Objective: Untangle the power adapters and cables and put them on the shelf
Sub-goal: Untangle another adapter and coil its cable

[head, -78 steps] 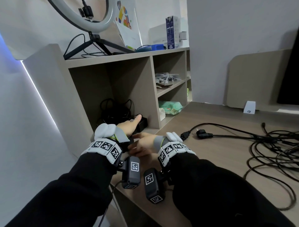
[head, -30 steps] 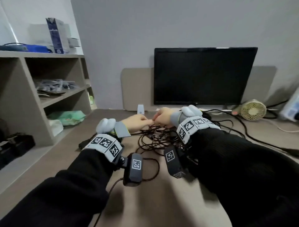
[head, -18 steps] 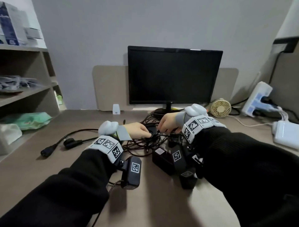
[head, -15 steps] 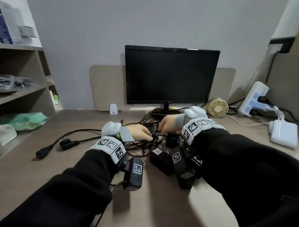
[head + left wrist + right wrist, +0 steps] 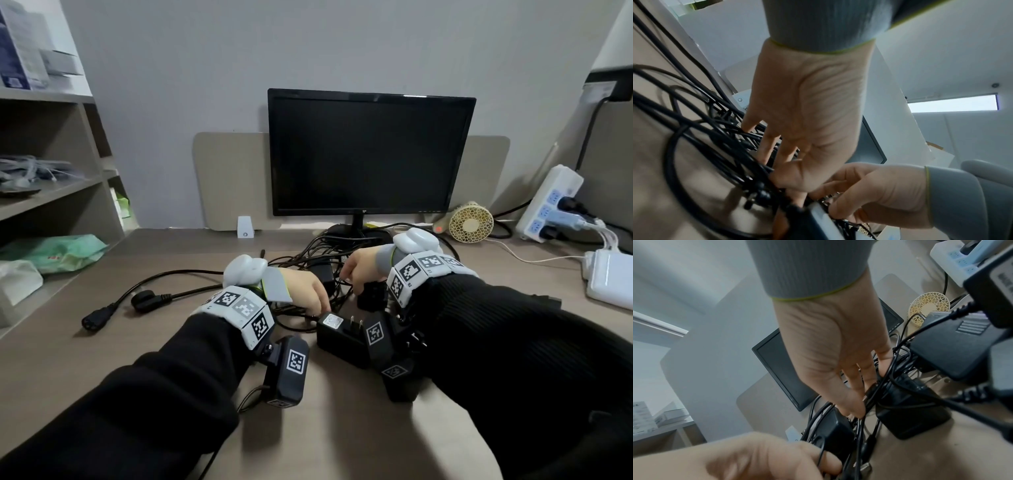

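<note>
A tangle of black cables (image 5: 318, 260) lies on the desk in front of the monitor. My left hand (image 5: 320, 305) reaches into its near side and pinches thin cables (image 5: 748, 164) between thumb and fingers. My right hand (image 5: 346, 277) is just right of it, fingers curled round a cable (image 5: 885, 378) of the same tangle. A black adapter (image 5: 337, 337) with bare prongs lies at the tangle's near edge, by my left fingertips. A second adapter (image 5: 371, 296) sits under my right wrist, and more adapters (image 5: 949, 345) show in the right wrist view.
A thick power cord with a plug (image 5: 147, 299) and a socket end (image 5: 96, 318) trails left across the desk. The shelf unit (image 5: 51, 195) stands at the left. The monitor (image 5: 370, 154), a small fan (image 5: 471, 222) and a power strip (image 5: 548, 202) stand behind.
My view turned from the shelf to the desk. Both hands moved from the shelf compartment onto the tangle, and in the last half second drew slightly nearer to the pronged adapter.
</note>
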`<move>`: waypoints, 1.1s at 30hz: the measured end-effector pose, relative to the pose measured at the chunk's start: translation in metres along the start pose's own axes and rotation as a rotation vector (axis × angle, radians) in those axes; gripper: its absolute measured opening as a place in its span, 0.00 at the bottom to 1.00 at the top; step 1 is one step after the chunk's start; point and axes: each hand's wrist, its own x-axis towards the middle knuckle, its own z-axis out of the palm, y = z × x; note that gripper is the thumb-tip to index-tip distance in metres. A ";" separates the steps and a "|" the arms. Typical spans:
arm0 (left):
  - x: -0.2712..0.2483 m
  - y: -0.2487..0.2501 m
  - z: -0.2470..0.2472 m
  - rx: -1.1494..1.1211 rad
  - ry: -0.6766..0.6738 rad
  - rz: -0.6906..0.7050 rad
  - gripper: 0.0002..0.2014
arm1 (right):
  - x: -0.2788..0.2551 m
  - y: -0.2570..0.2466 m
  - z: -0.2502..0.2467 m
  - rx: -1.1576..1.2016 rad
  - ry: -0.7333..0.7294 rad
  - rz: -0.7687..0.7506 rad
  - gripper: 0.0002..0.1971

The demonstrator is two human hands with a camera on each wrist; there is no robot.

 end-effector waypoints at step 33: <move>-0.061 -0.102 -0.037 -0.360 0.878 -0.041 0.20 | 0.034 -0.081 0.009 0.638 -0.139 0.086 0.08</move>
